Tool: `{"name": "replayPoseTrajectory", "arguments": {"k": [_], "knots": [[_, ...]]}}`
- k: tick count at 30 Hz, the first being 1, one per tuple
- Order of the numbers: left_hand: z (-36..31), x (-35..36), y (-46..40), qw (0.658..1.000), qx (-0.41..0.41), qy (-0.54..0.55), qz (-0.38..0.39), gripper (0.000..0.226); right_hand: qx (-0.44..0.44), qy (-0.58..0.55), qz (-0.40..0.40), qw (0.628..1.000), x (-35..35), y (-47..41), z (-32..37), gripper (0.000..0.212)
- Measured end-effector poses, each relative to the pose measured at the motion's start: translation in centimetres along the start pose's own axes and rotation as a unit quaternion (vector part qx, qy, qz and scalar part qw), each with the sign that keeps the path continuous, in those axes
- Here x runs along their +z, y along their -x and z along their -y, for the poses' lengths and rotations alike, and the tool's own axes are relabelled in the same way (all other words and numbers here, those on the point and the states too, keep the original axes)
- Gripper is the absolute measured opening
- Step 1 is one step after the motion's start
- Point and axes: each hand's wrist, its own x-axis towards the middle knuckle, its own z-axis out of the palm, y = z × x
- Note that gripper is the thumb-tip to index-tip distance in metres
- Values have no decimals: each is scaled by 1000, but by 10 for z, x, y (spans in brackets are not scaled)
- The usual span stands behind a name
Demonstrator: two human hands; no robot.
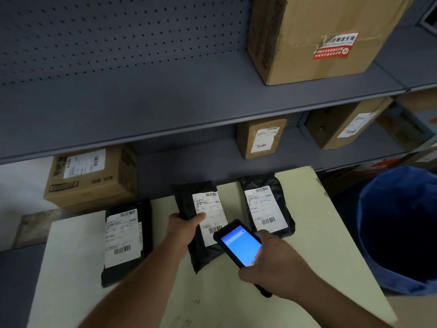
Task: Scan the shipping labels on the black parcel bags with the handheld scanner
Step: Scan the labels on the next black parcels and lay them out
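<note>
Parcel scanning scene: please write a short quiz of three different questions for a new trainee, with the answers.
1. True or false: the left hand holds the middle parcel bag by its left edge.
2. How many black parcel bags lie on the pale table?
3. The handheld scanner in the right hand points at: A) the left parcel bag, B) the lower barcode of the middle bag's label, C) the right parcel bag.

Key: 1 true; 2 three; 3 B.
</note>
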Motion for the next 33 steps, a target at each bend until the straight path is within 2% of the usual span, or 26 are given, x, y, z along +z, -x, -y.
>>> {"name": "replayPoseTrajectory", "arguments": {"k": [6, 14, 20, 25, 33], "knots": [[6, 30, -3, 999, -31, -7, -16, 49, 16, -16, 5, 1000, -10, -7, -16, 40], [7, 57, -17, 999, -29, -42, -15, 62, 37, -25, -1, 999, -23, -17, -32, 42], [2, 70, -19, 997, -26, -70, -4, 47, 40, -60, -5, 997, -31, -19, -41, 41], [3, 78, -24, 996, -16, -83, 3, 48, 48, -56, -5, 997, -33, -22, -43, 42], [-2, 84, -12, 997, -36, -20, 58, 40, 49, -72, -8, 996, -31, -21, -43, 40]]}}
